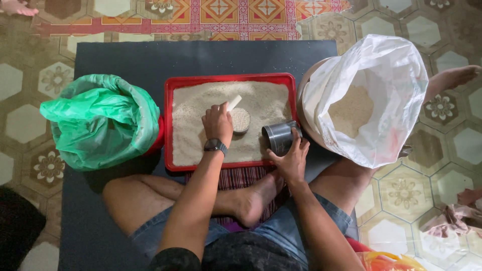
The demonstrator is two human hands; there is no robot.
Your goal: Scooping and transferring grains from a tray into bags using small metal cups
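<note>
A red rectangular tray full of white rice lies on a dark mat in front of my crossed legs. My left hand, with a dark watch on the wrist, grips a short white stick beside a small round cup filled level with rice, standing in the tray. My right hand holds a grey metal can tipped on its side at the tray's right front corner.
A green plastic bag sits left of the tray. A large white sack holding rice stands open at the right. A patterned rug lies beyond the mat. Another person's foot shows at far right.
</note>
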